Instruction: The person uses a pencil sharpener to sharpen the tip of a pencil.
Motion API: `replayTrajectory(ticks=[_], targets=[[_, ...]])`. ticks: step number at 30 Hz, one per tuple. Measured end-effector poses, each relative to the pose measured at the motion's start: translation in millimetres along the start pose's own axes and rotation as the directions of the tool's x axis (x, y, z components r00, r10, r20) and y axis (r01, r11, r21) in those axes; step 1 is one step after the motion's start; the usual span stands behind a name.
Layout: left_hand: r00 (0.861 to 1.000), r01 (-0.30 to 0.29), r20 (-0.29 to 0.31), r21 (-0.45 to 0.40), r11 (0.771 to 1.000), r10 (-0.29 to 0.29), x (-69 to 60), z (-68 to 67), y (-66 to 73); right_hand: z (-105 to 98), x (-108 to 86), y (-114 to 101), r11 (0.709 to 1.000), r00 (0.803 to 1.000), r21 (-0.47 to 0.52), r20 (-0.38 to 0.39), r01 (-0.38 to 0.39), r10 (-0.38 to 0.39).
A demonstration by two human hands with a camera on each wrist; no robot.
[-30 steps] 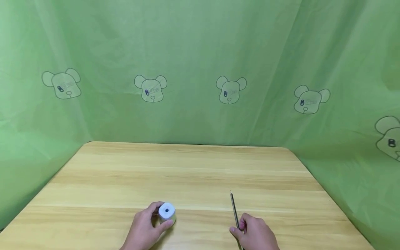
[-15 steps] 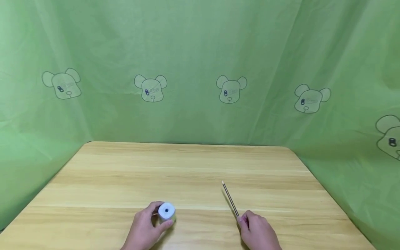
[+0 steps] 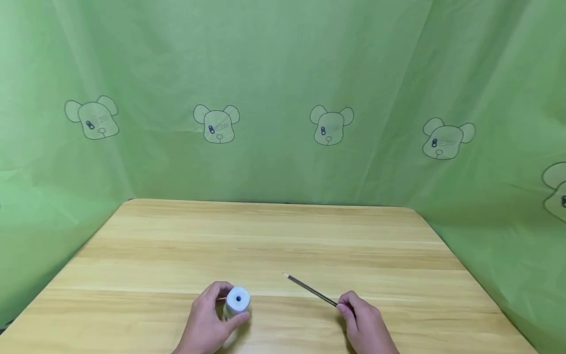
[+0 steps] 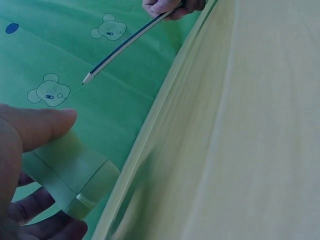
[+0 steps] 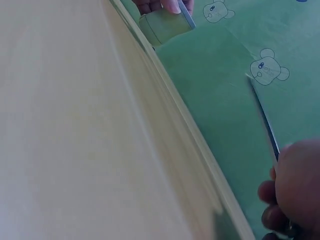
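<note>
My left hand (image 3: 204, 317) grips a small pencil sharpener (image 3: 239, 306), thumb on the near side and fingers round the far side. The sharpener has a whitish top with a dark round hole, and a pale green body (image 4: 70, 170) in the left wrist view. Whether its base touches the table, I cannot tell. To the right, my right hand (image 3: 366, 322) pinches a dark striped pencil (image 3: 311, 290) near its rear end. The pencil's pale sharpened tip points left and away, toward the sharpener but apart from it. The rear end is hidden in the hand.
A light wood-grain table (image 3: 265, 236) spreads beneath both hands. Green cloth (image 3: 274, 59) printed with bear heads hangs behind it and along both sides.
The pencil has swung from pointing away to pointing left toward the sharpener. My right hand has shifted its hold back along the pencil. The left hand and sharpener have barely moved.
</note>
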State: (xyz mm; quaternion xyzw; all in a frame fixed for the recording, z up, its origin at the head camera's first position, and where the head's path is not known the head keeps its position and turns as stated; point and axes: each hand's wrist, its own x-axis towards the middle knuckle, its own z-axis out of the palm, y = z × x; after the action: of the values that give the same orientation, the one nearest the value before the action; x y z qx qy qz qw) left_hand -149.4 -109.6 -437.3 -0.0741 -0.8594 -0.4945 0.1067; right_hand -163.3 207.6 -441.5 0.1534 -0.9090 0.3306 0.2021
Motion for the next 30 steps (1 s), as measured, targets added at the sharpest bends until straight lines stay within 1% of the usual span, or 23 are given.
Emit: replayTrajectory(ticks=[3, 5, 9, 13, 16, 21, 25, 30], targets=[[1.000, -0.028, 0.008, 0.000, 1.000, 0.028, 0.1, -0.3, 1.5, 2.7, -1.0, -1.0, 0.999, 0.999, 0.036, -0.031, 0.030, -0.029], [0.999, -0.050, 0.007, 0.013, 0.999, 0.050, -0.6, -0.3, 1.7, 5.2, -2.5, -1.8, 0.997, 0.998, 0.066, -0.050, 0.037, -0.034], [0.997, -0.073, -0.024, 0.043, 0.996, 0.074, -2.9, 0.9, 0.9, 10.0, -4.2, -1.3, 0.993, 0.991, 0.085, -0.106, 0.087, -0.078], [0.994, -0.090, -0.050, 0.039, 0.995, 0.092, -2.6, 3.7, 0.3, 11.3, -3.0, -1.0, 0.991, 0.987, 0.095, -0.145, 0.090, -0.076], [0.991, -0.123, -0.044, 0.041, 0.992, 0.125, -1.7, 5.8, -0.4, 10.2, -1.6, -1.7, 0.989, 0.986, 0.113, -0.147, 0.091, -0.074], [0.982, -0.186, -0.018, 0.032, 0.982, 0.186, -2.0, 8.1, -0.4, 8.2, -1.4, -3.1, 0.983, 0.988, 0.144, -0.125, 0.111, -0.094], [0.979, -0.206, -0.001, 0.023, 0.978, 0.206, -2.9, 7.8, 1.6, 8.5, -1.8, -3.0, 0.979, 0.989, 0.163, -0.106, 0.120, -0.103], [0.974, -0.227, -0.010, 0.025, 0.973, 0.228, -4.2, 6.7, 3.7, 10.3, -2.2, -2.3, 0.975, 0.986, 0.170, -0.109, 0.140, -0.122]])
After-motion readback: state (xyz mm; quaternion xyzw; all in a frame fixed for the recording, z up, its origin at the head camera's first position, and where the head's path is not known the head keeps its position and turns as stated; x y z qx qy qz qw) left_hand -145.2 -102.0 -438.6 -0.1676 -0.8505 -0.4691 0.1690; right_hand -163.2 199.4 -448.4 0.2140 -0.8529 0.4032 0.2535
